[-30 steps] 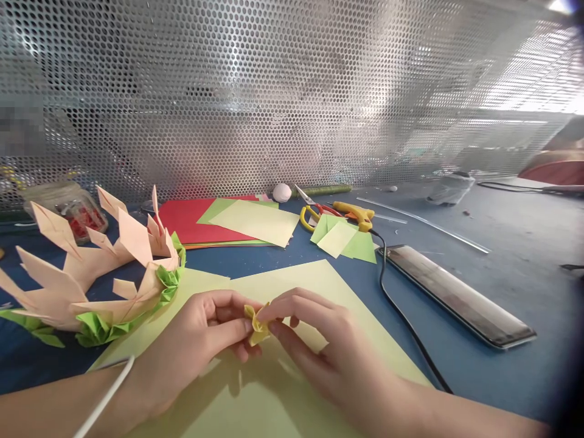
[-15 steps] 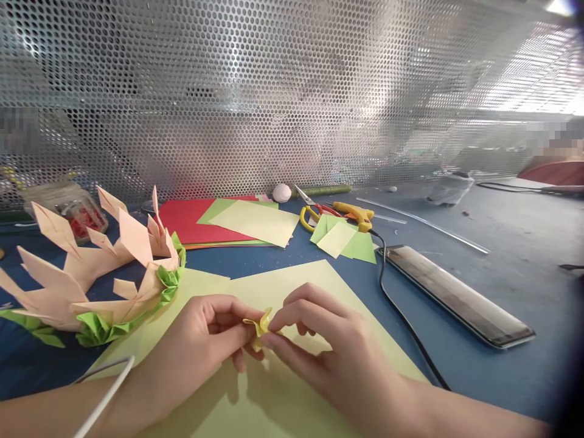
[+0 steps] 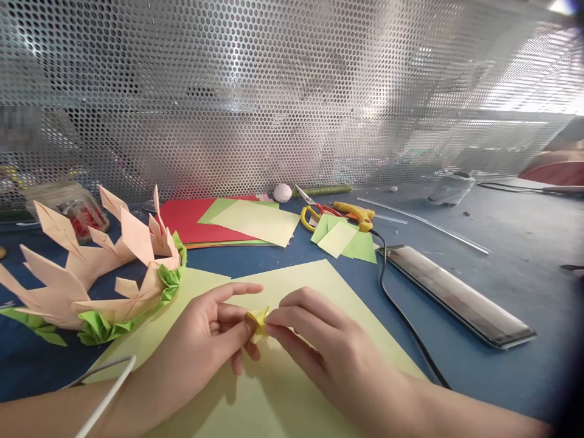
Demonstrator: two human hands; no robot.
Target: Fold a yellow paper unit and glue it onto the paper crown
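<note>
A small folded yellow paper piece [image 3: 258,319] is pinched between both my hands just above a large pale yellow-green sheet [image 3: 319,281]. My left hand [image 3: 207,340] holds it with thumb and bent fingers, its index finger stretched forward. From the right, my right hand [image 3: 319,347] grips the same piece with thumb and fingertips. Most of the piece is hidden by my fingers.
A peach and green paper lotus [image 3: 91,274] sits at the left. Red, green and yellow sheets [image 3: 228,222], scissors [image 3: 310,210], a yellow glue gun [image 3: 353,213] with black cord [image 3: 401,310], folded green papers [image 3: 344,238], a phone [image 3: 456,295], a jar [image 3: 75,210] and a perforated metal screen [image 3: 292,91] lie behind.
My hands have worked the yellow piece tighter; its loose flaps are now folded in. My left index finger has stretched out. The hands stay in the same spot.
</note>
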